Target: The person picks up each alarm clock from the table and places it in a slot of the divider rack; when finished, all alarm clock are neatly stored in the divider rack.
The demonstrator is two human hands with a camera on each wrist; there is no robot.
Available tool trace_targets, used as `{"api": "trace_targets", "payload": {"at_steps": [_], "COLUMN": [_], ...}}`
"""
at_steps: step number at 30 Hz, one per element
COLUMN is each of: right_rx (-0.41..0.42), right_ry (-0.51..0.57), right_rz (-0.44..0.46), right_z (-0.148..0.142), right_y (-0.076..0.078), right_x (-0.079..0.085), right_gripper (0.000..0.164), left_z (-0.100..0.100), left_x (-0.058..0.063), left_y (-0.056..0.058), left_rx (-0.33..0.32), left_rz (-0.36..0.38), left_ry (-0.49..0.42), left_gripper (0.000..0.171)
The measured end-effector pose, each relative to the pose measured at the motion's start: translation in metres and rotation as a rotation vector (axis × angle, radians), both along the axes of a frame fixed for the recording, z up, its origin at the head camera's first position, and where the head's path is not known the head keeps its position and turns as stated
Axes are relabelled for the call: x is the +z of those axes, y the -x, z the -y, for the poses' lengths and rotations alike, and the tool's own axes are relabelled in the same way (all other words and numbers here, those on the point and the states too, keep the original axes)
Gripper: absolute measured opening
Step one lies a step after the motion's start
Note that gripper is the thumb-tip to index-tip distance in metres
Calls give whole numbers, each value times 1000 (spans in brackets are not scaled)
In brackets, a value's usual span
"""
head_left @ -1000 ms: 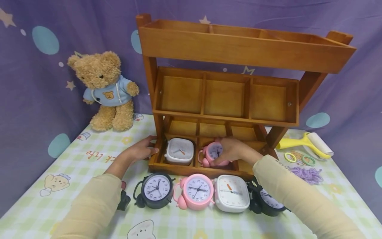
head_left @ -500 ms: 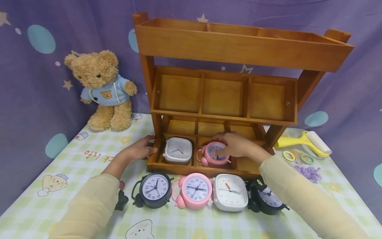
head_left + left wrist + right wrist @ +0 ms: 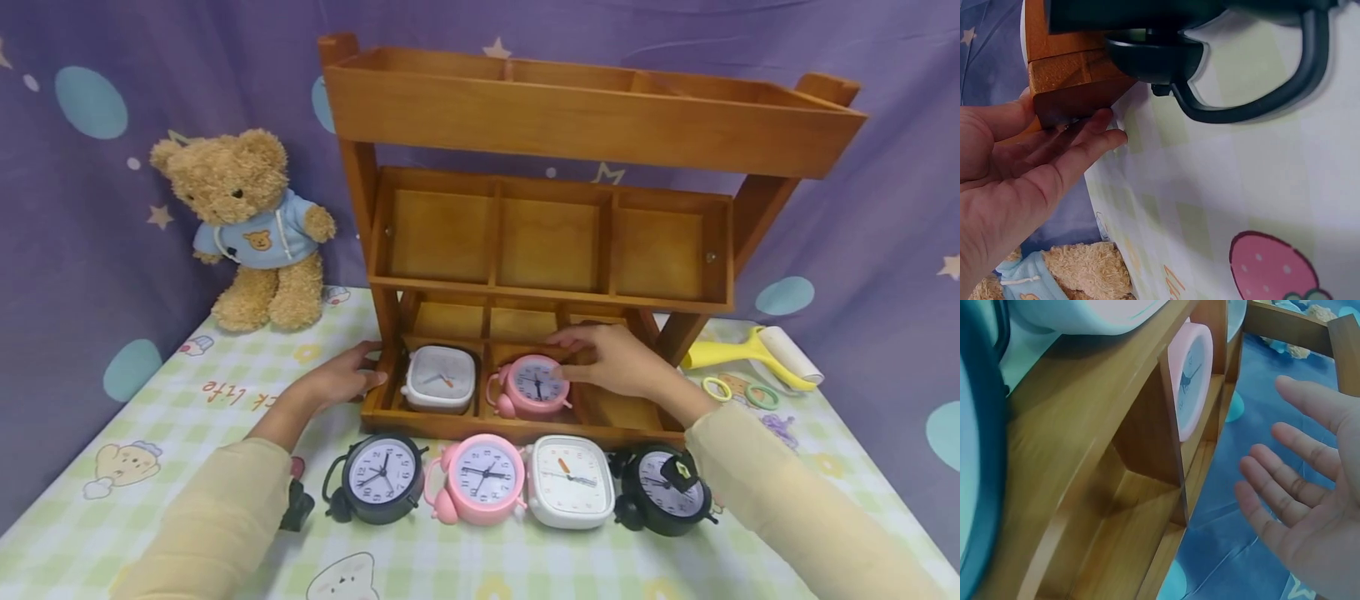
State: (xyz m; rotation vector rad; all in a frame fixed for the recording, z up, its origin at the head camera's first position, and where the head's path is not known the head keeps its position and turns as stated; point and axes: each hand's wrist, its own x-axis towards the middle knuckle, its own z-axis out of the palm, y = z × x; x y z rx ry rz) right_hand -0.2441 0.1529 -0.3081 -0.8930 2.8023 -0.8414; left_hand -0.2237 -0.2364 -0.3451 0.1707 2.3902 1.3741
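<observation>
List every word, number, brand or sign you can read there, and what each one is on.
"life": the tablecloth; the letters next to it are unclear.
"3": the front pink clock, on its dial, among other numerals.
"10": the front left black clock, likewise.
Too small or blurred: numerals on the shelf pink clock, right black clock, front white clock and shelf white clock; any brand names.

The right hand point(image 3: 618, 362) let go of the round pink alarm clock point(image 3: 536, 385) in the brown wooden shelf point(image 3: 585, 125)'s bottom middle compartment and drew back rightward, fingers extended. Its pale yellow fabric sleeve point(image 3: 802, 504) uncovered the row's rightmost round black alarm clock point(image 3: 658, 493) and hid more of the purple stringy bundle point(image 3: 782, 430).
</observation>
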Motion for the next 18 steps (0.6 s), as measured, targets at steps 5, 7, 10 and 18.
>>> {"api": "trace_targets", "payload": {"at_steps": [5, 7, 10, 18], "right_rx": [-22, -33, -47, -78], "right_ry": [29, 38, 47, 75], "right_rz": [-40, -47, -67, -110], "right_z": [-11, -16, -23, -43], "right_y": [-6, -9, -12, -31], "right_x": [1, 1, 1, 3], "right_gripper": [41, 42, 42, 44], "left_z": [0, 0, 0, -1], "left_x": [0, 0, 0, -2], "left_y": [0, 0, -1, 0], "left_rx": [0, -4, -10, -10], "left_rz": [4, 0, -11, -4], "left_ry": [-1, 1, 2, -3], "left_gripper": [61, 61, 61, 62]}}
